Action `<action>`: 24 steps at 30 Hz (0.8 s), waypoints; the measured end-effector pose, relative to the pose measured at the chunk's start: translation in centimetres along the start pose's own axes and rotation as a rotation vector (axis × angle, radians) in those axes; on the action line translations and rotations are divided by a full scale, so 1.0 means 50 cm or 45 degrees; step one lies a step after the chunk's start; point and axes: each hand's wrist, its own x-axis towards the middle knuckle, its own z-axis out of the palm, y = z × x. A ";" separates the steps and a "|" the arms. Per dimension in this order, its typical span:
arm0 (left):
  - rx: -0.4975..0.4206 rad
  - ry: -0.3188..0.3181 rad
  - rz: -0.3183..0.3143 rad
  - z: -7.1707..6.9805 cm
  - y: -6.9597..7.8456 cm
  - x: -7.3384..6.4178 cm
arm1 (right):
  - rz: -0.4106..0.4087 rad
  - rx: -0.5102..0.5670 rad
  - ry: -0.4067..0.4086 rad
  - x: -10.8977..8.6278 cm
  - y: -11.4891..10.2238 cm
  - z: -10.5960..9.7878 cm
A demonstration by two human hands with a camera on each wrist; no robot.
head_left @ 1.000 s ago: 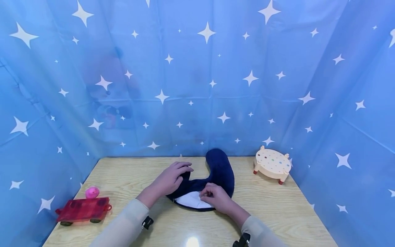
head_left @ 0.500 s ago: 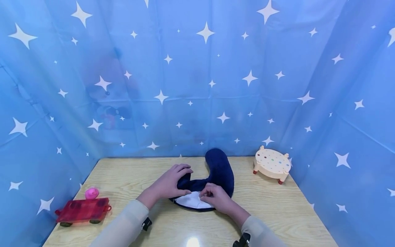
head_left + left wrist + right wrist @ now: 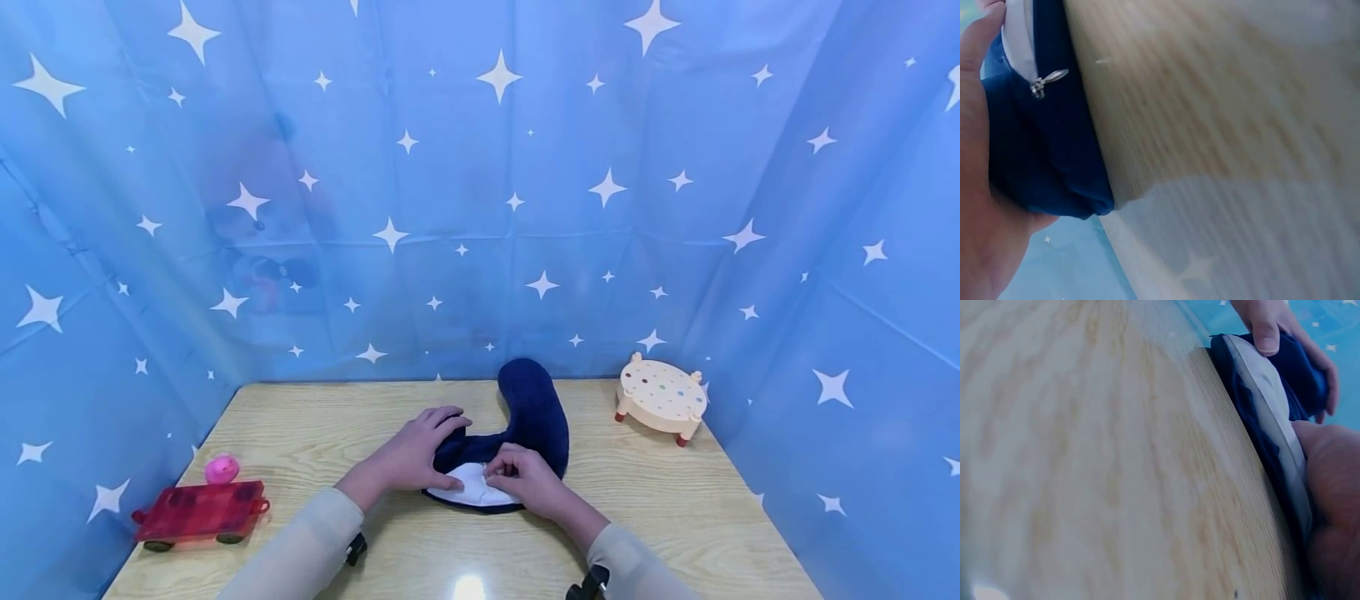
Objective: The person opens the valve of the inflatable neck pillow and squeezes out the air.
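A navy U-shaped neck pillow (image 3: 536, 408) lies on the table, its front seam unzipped and a white inner lining (image 3: 472, 479) showing. My left hand (image 3: 408, 454) grips the pillow's left arm, fingers over the far side and thumb on the white part. Close to that hand, the left wrist view shows a silver zipper pull (image 3: 1055, 76) at one end of the opening. With bent fingers and thumb, my right hand (image 3: 528, 482) pinches the pillow at the right part of the opening. Its fingertips are hidden in the right wrist view.
On the left of the wooden table (image 3: 420, 558) stands a red toy cart (image 3: 201, 510) with dark wheels, a pink round toy (image 3: 222, 469) just behind it. A cream dotted toy stool (image 3: 663, 396) stands at the back right. A blue starry curtain (image 3: 450, 167) surrounds the table.
My left hand has shifted slightly down; its thumb has come down onto the white lining and its fingers have bent around the pillow's arm. The right hand stays in place.
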 end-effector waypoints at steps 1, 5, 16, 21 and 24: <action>0.008 -0.010 -0.004 0.002 0.000 0.001 | -0.001 0.013 0.003 0.000 -0.001 0.000; 0.030 -0.022 -0.010 0.008 -0.002 0.003 | 0.002 0.047 0.013 -0.002 -0.006 0.001; 0.034 -0.007 -0.003 0.011 0.001 0.001 | 0.014 0.028 0.037 0.001 0.002 0.006; 0.033 -0.020 -0.007 0.014 0.001 0.000 | 0.015 0.017 0.038 0.001 0.003 0.008; 0.033 -0.024 -0.011 0.014 0.001 0.001 | 0.009 0.010 0.048 0.001 -0.003 0.009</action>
